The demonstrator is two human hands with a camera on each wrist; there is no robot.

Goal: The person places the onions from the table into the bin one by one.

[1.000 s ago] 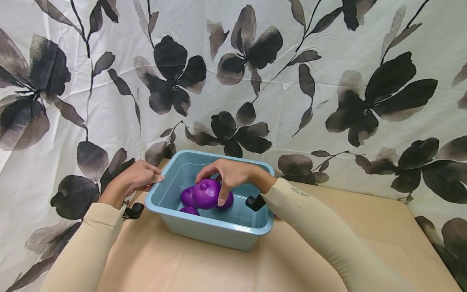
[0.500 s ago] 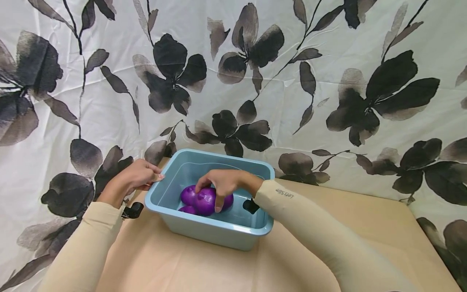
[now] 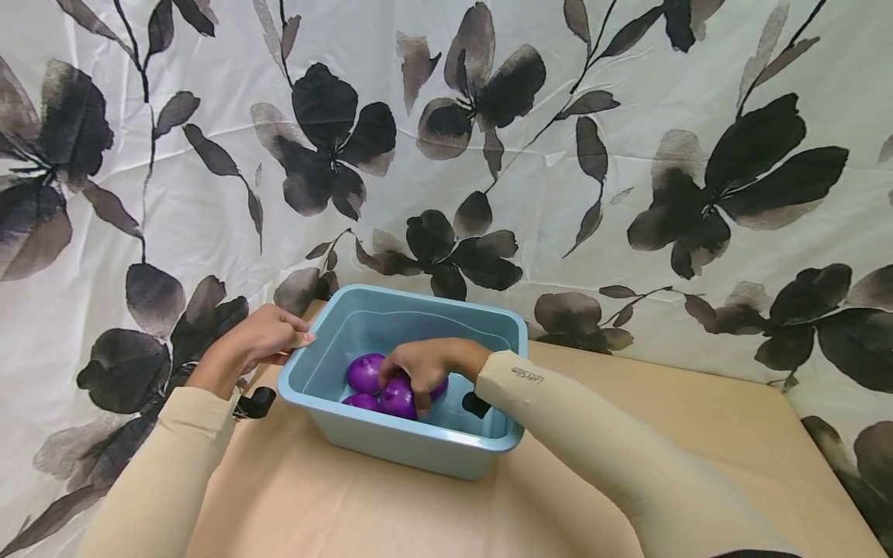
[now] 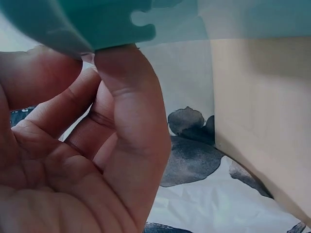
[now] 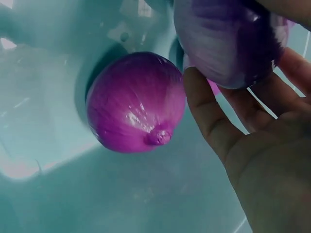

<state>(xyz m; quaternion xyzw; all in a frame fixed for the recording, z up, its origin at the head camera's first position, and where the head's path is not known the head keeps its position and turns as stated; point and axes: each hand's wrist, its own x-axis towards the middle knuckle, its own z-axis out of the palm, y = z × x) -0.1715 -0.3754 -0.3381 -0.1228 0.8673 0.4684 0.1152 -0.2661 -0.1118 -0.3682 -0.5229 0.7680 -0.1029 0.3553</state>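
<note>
Inside a light blue plastic bin [image 3: 391, 444], my right hand [image 3: 427, 363] grips a glossy purple onion [image 3: 398, 397] from above, low among the others. Thumb and fingers curve round this onion in the right wrist view, where another onion [image 5: 136, 104] with a stubby end lies on the bin floor beside it. Two more onions show in the head view: one behind on the left [image 3: 365, 373] and one close to the front wall [image 3: 360, 401]. My left hand [image 3: 268, 333] pinches the bin's left rim, thumb against bent forefinger in the left wrist view.
The bin stands on a tan tabletop [image 3: 628, 418], near its back edge. A white cloth [image 3: 558, 62] with dark flowers hangs right behind and to the left. A small black wrist camera [image 3: 476, 404] reaches into the bin under the right forearm.
My right hand has lowered the onion from above the others down among them, shifting slightly right and towards the front wall. My left hand stays on the rim.
</note>
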